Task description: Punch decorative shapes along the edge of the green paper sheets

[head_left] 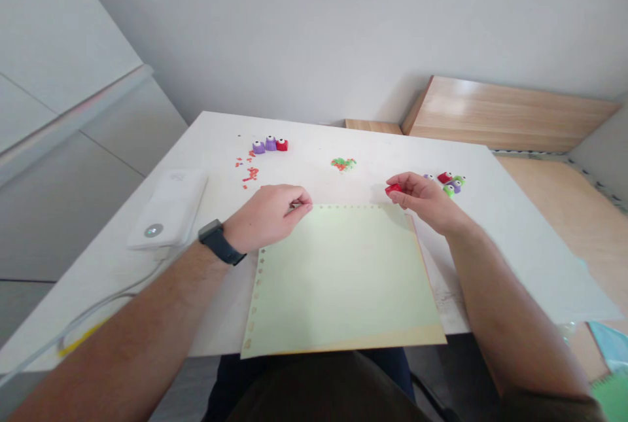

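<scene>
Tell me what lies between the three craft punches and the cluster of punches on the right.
A small heap of green and red paper bits lies there on the white table, as the head view shows.

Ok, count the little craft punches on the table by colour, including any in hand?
Purple plastic craft punches: 4
Red plastic craft punches: 3, one of them in the right hand
Green plastic craft punches: 2
Total: 9
</scene>
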A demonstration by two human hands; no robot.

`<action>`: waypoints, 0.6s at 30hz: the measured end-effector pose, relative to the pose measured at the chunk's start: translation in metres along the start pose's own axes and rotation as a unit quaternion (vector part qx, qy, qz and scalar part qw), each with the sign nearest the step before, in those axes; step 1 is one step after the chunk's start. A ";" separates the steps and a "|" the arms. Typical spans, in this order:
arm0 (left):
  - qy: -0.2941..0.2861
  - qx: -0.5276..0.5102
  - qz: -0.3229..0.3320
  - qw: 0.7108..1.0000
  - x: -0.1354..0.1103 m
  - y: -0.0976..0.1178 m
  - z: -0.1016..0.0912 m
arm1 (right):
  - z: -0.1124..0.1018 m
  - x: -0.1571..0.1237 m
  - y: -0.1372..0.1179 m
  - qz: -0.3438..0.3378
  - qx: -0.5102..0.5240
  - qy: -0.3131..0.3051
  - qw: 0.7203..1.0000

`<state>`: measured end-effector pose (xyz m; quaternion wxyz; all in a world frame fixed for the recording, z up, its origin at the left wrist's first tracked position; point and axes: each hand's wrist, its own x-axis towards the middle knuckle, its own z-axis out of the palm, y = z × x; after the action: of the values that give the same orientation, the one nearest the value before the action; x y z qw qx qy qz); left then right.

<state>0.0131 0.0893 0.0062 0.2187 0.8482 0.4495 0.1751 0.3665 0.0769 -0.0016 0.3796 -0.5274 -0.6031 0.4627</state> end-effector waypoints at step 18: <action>0.018 -0.002 -0.017 1.000 0.000 0.002 -0.005 | -0.009 -0.003 0.000 -0.011 -0.126 -0.012 0.992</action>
<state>0.0118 0.0891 0.0112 0.2158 0.8365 0.4675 0.1873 0.3759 0.0751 0.0010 0.3081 -0.5586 -0.6670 0.3849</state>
